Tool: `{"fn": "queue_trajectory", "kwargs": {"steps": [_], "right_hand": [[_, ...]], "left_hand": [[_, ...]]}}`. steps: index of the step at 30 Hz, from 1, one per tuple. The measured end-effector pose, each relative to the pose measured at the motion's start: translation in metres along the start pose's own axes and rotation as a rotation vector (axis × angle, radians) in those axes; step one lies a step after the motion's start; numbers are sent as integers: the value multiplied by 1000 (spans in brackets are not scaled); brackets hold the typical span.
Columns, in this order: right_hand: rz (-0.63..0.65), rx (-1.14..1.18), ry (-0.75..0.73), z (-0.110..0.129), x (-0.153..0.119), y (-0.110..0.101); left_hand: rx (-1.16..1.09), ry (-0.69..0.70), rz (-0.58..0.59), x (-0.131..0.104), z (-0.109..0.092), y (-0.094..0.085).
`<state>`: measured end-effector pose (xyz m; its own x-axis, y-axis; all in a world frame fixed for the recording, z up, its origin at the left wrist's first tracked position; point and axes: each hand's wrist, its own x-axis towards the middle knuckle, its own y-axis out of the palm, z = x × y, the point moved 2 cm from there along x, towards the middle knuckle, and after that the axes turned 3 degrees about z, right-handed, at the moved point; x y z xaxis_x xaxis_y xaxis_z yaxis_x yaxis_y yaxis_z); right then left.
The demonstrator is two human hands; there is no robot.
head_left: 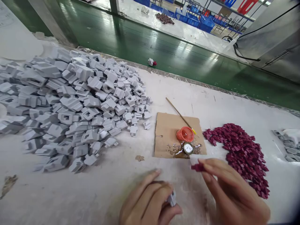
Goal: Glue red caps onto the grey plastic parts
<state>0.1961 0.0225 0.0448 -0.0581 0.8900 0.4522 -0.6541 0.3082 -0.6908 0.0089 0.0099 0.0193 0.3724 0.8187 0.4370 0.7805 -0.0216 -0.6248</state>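
Lower centre: left hand (150, 200) curled, fingers pinching grey block (172, 198). Lower right: right hand (234, 187) pinching dark-red piece (198, 167), just below cardboard (165, 129). Step, as judged: handling one part per hand, parts apart. Next move likely calls for steady pinch, careful angling.

A green conveyor belt (138, 45) and blue crates (206, 23) show a factory.

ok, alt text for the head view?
Left hand holds a gray part, right hand a maroon piece, over a white table. A gray heap lies left, a maroon pile right, cardboard with a red cup between.
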Motion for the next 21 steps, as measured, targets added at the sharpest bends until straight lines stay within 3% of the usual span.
{"fn": "queue_trajectory", "kwargs": {"steps": [8,21], "right_hand": [[88,256,66,26,-24,7],[220,351,-80,29,-15,12]], "left_hand": [[-78,-112,44,-6,2,1],[-103,-106,89,-8,3,-3]]}}
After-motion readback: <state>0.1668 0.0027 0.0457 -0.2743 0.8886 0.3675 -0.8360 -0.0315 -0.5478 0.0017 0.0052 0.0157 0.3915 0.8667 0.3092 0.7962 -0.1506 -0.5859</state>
